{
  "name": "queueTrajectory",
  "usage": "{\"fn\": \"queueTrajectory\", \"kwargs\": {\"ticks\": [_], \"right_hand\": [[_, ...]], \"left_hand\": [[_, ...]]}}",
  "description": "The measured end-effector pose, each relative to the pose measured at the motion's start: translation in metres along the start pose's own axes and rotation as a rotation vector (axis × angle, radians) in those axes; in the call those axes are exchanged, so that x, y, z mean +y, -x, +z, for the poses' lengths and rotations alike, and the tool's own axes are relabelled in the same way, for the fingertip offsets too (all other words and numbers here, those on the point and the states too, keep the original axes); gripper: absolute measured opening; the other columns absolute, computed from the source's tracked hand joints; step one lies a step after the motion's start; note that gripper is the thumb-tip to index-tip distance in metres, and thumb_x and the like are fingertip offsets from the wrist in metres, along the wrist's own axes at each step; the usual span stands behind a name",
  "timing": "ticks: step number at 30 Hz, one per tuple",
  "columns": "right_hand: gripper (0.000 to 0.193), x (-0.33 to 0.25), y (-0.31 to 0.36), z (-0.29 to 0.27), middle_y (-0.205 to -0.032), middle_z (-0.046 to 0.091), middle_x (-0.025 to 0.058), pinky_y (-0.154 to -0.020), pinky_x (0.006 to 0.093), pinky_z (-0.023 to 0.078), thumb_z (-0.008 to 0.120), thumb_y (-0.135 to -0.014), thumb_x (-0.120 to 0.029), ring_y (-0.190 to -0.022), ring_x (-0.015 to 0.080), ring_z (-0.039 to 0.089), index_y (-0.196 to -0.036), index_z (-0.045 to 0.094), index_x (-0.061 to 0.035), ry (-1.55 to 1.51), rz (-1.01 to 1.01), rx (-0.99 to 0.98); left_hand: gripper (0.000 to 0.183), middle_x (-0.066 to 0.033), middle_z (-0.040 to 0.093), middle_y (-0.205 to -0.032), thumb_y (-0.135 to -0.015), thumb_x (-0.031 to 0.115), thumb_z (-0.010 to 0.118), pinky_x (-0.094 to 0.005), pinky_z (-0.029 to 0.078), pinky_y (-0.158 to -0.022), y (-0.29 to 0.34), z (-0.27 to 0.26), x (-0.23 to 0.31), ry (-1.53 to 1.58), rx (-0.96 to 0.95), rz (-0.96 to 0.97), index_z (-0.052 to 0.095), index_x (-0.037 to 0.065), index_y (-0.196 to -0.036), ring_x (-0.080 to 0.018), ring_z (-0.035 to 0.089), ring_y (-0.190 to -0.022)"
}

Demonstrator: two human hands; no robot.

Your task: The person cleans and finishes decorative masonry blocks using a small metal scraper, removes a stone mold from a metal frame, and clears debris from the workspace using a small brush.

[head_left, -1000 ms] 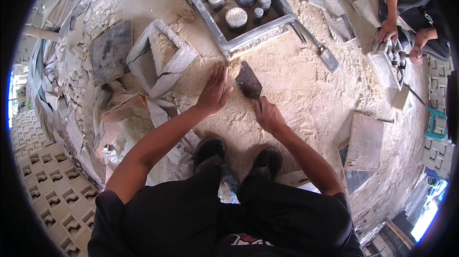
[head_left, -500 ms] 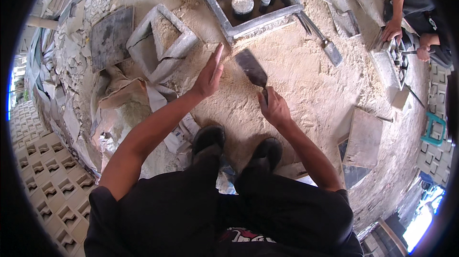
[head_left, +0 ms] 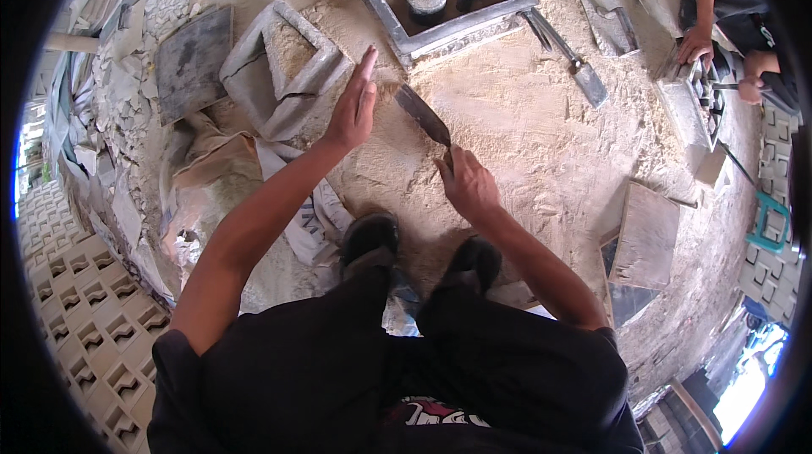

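My right hand (head_left: 472, 187) is closed round the handle of a trowel (head_left: 424, 116), its dark flat blade tilted up to the left above the sandy ground. To the left, my left hand (head_left: 352, 107) is raised edge-on, fingers stretched out and holding nothing. Beyond both hands lies a rectangular grey mould frame (head_left: 465, 21) with several round posts inside, some topped with pale sand. A cracked square block (head_left: 258, 107) with a sand-filled hollow is nearest to my left hand. Farther right, a second trowel (head_left: 589, 84) lies on the sand by the frame's corner.
At the right a co-worker's hands (head_left: 695, 46) work at another mould (head_left: 687, 107). A wooden board (head_left: 645, 234) lies near right, a dark slab (head_left: 196, 63) at left. Stacked patterned blocks (head_left: 93, 302) and a torn sack (head_left: 222, 168) flank my left; a teal stool (head_left: 768, 224) is far right.
Both hands have shifted a little left, my left hand also farther away. The trowel in my right hand has turned, so its blade shows narrower.
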State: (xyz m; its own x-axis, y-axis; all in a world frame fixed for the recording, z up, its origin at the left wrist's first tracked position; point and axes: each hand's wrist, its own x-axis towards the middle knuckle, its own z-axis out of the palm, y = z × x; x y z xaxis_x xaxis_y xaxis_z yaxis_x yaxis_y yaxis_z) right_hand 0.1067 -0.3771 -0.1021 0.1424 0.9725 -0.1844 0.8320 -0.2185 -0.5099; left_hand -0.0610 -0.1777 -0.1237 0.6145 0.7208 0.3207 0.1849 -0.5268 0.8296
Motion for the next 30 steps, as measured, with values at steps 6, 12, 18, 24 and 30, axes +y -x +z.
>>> {"fn": "queueTrajectory", "kwargs": {"ticks": [6,12,18,24,30], "right_hand": [[0.039,-0.045,0.010,0.050,-0.099,0.056,0.0280,-0.069,0.0468,0.054,0.043,-0.096,-0.022,-0.078,0.0409,0.063,-0.121,0.041,0.0075,-0.170,-0.108,-0.124],[0.039,-0.031,-0.014,0.044,-0.099,0.057,0.0274,-0.067,0.0469,0.053,0.048,-0.093,-0.019,-0.076,0.0414,0.062,-0.121,0.042,0.0070,-0.180,-0.049,0.001],[0.027,0.003,-0.003,-0.013,-0.092,0.060,0.0241,-0.062,0.0452,0.053,0.053,-0.093,-0.016,-0.073,0.0408,0.062,-0.110,0.052,0.0040,-0.367,0.150,0.146],[0.039,0.019,0.067,0.008,-0.108,0.054,0.0215,-0.067,0.0432,0.052,0.059,-0.088,-0.021,-0.087,0.0382,0.061,-0.118,0.048,0.0019,-0.078,-0.165,-0.255],[0.052,0.085,0.077,-0.002,-0.127,0.047,0.0176,-0.077,0.0315,0.053,0.060,-0.084,-0.017,-0.113,0.0266,0.050,-0.128,0.042,0.0047,0.586,-0.493,-0.215]], "left_hand": [[0.050,-0.0226,0.029,-0.148,-0.100,0.020,0.025,-0.0358,0.023,-0.112,-0.020,-0.005,0.000,-0.027,0.074,-0.072,0.027,-0.004,-0.143,-0.0321,0.028,-0.138],[0.048,-0.0218,0.035,-0.145,-0.100,0.021,0.024,-0.0351,0.026,-0.110,-0.023,-0.010,-0.007,0.039,0.073,-0.168,0.032,-0.003,-0.141,-0.0322,0.033,-0.136],[0.044,-0.0223,0.036,-0.144,-0.100,0.019,0.028,-0.0368,0.026,-0.111,-0.005,-0.012,-0.010,-0.032,-0.015,-0.038,0.036,-0.001,-0.138,-0.0334,0.034,-0.135],[0.043,-0.0214,0.037,-0.144,-0.100,0.019,0.030,-0.0376,0.026,-0.111,-0.002,0.001,-0.006,-0.019,-0.075,-0.031,0.038,-0.001,-0.138,-0.0334,0.034,-0.135],[0.043,-0.0228,0.038,-0.143,-0.100,0.019,0.030,-0.0382,0.026,-0.111,-0.007,0.004,0.000,0.013,-0.094,-0.008,0.038,-0.003,-0.137,-0.0339,0.035,-0.134]]}}
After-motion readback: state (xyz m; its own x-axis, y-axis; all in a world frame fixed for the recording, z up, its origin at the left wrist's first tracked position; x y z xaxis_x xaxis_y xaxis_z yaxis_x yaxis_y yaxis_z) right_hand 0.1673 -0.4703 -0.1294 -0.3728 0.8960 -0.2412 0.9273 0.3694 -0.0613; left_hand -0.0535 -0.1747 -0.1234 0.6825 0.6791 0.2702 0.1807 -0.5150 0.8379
